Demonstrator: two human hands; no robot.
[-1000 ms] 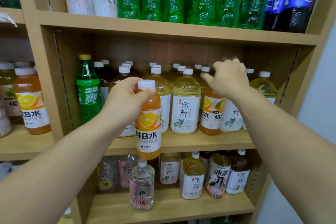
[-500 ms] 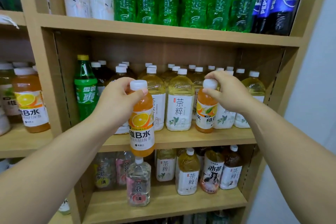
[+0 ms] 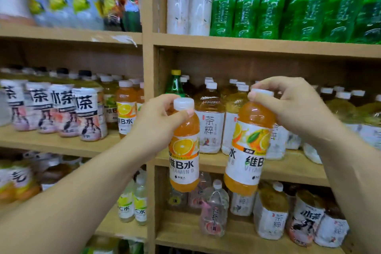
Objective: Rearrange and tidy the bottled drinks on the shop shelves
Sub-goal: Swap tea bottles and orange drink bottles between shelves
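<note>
Orange bottle (image 3: 184,163) pinched in left fingers (image 3: 185,114), second bottle (image 3: 247,163) in right fingers (image 3: 268,83), before wooden shelves (image 3: 268,47).

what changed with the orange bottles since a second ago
The right hand, which gripped the cap of the second orange bottle on the middle shelf, has lifted it out towards the person. The left hand still holds the first orange bottle by its neck.
</note>
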